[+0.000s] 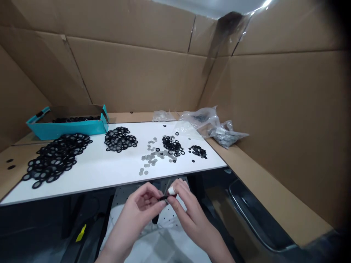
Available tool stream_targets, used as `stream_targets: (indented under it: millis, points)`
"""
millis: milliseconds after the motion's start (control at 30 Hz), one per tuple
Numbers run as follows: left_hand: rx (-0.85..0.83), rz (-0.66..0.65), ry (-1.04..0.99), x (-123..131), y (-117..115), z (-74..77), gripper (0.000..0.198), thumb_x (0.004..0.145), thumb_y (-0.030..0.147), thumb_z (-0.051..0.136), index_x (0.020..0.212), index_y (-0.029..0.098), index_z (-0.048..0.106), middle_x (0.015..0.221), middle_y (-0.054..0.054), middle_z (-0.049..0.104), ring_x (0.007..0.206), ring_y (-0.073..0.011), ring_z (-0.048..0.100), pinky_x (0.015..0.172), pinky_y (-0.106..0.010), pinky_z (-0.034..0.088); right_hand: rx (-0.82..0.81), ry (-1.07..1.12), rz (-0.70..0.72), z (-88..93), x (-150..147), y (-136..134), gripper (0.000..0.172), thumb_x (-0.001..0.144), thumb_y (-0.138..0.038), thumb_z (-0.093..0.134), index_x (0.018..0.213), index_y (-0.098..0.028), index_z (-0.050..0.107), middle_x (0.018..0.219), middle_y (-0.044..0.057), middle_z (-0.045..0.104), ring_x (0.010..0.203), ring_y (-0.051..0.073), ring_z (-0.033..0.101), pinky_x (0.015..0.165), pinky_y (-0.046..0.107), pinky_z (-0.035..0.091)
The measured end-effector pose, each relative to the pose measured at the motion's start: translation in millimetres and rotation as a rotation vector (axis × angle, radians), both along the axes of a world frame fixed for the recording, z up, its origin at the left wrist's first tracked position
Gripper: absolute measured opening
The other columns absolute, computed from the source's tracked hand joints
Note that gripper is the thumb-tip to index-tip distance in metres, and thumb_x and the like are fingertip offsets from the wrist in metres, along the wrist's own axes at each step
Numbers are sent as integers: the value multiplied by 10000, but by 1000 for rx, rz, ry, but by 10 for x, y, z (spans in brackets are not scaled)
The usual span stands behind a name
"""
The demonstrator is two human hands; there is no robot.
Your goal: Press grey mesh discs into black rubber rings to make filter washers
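No text, label, brand, number or sign can be read in this view.

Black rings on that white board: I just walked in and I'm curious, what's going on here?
A person's left hand and right hand pinch a small dark piece just below the edge of a white board. Black rings lie in piles on the board, with grey discs nearby; more rings sit in a teal box.
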State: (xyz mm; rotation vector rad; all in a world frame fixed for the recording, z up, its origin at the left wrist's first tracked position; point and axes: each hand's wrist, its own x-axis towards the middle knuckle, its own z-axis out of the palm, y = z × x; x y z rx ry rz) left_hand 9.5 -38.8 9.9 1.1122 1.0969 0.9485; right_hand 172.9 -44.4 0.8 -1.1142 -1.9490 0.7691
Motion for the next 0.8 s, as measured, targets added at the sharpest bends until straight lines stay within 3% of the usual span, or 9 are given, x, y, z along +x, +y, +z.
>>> stream_targets:
  millis: [200, 300, 433, 533, 633, 800]
  points:
    - [192, -41, 274, 28, 27, 83, 219, 772, 279, 627, 942, 237, 496, 786, 19, 577, 618, -117, 463, 636, -246, 419, 45, -227, 46, 82, 65, 77, 137, 969, -185, 328, 856, -219, 399, 865, 16, 466, 832, 171, 441, 808, 331, 380]
    - [224, -39, 319, 46, -3, 84, 214, 780, 288, 613, 954, 242, 498, 782, 14, 597, 609, -123, 469, 596, -240, 402, 115, -288, 11, 72, 85, 32, 133, 958, -168, 331, 846, -214, 386, 859, 25, 455, 819, 183, 430, 806, 358, 371]
    - [165, 34, 227, 52, -11, 87, 226, 741, 272, 652, 917, 233, 516, 780, 5, 606, 651, -135, 500, 606, -235, 408, 193, -278, -55, 49, 60, -44, 158, 943, -152, 337, 799, -212, 365, 828, 32, 446, 790, 194, 419, 750, 357, 371]
    - [95, 68, 76, 36, 14, 71, 224, 723, 278, 680, 886, 224, 536, 804, 2, 593, 704, -135, 514, 659, -232, 422, 124, -189, -45, 18, 17, -54, 125, 953, -174, 343, 845, -218, 388, 856, 30, 460, 813, 187, 437, 766, 340, 382]
    - [10, 23, -54, 14, 33, 27, 181, 736, 292, 679, 822, 215, 540, 793, 9, 551, 749, -134, 512, 657, -214, 411, 30, -70, -32, -46, -10, -13, 96, 970, -221, 345, 888, -227, 393, 859, 14, 452, 838, 171, 455, 842, 334, 375]
    - [6, -56, 3, -1, 38, -14, 170, 759, 273, 657, 783, 213, 500, 784, 25, 496, 736, -119, 480, 690, -218, 403, -22, -65, -15, -96, -15, 46, 181, 986, -252, 309, 822, -221, 380, 812, -2, 431, 805, 159, 446, 861, 339, 353]
